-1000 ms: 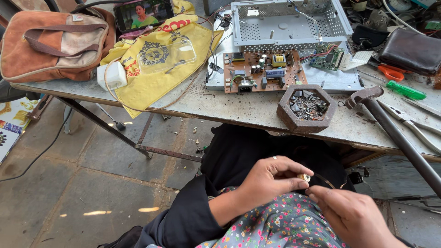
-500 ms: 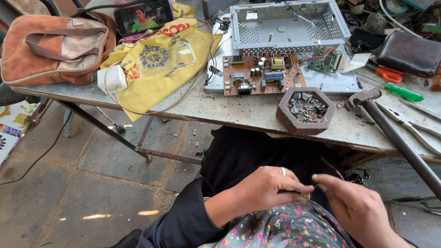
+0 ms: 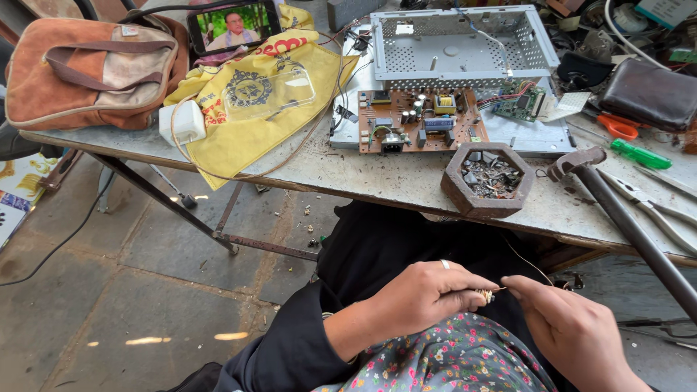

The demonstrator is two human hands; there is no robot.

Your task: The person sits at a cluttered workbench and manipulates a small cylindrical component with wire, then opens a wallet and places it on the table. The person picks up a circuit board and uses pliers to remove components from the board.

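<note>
Centrally, over the lap, the left hand is closed around a small coil, only its tip showing at the fingertips. Opposite it, the right hand pinches what appears to be a thin wire at the coil, fingers nearly shut. Beyond the hands, the table carries a hexagonal tray of scrap, a circuit board, a metal chassis, a yellow cloth and a brown bag.
</note>
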